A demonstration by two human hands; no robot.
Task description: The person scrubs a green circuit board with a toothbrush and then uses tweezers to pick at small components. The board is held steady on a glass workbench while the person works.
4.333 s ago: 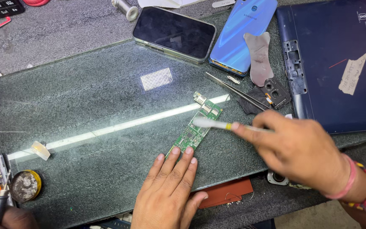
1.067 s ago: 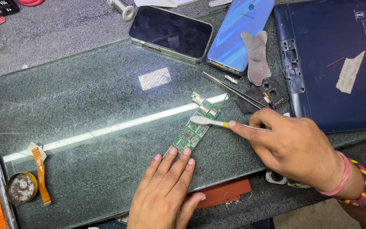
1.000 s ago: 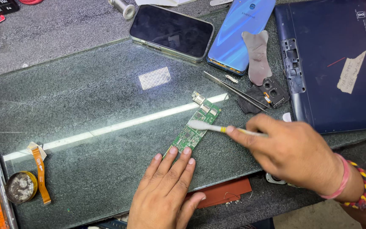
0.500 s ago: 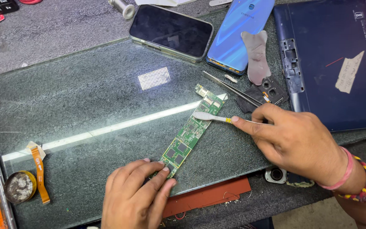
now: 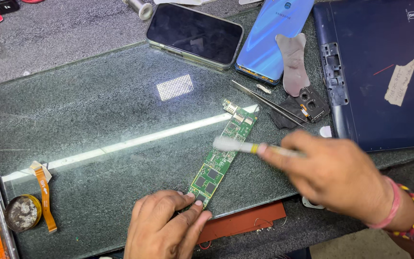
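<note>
A long green circuit board (image 5: 222, 154) lies diagonally on the dark glass plate (image 5: 101, 120). My left hand (image 5: 164, 230) presses its fingertips on the board's near end, pinning it down. My right hand (image 5: 334, 175) grips a white toothbrush (image 5: 245, 147) whose bristle head rests across the middle of the board. The right hand is blurred by motion.
Behind the board lie metal tweezers (image 5: 264, 101), a small black camera frame (image 5: 307, 103), a black phone (image 5: 195, 29) and a blue phone back (image 5: 271, 36) with a grey pry tool (image 5: 293, 62). A dark blue tablet (image 5: 384, 67) fills the right. An orange flex cable (image 5: 44, 196) and a round tin (image 5: 21, 211) sit left.
My left hand slid back from covering the lower board to holding only its near end, exposing more of it. The brush head moved down along the board toward me.
</note>
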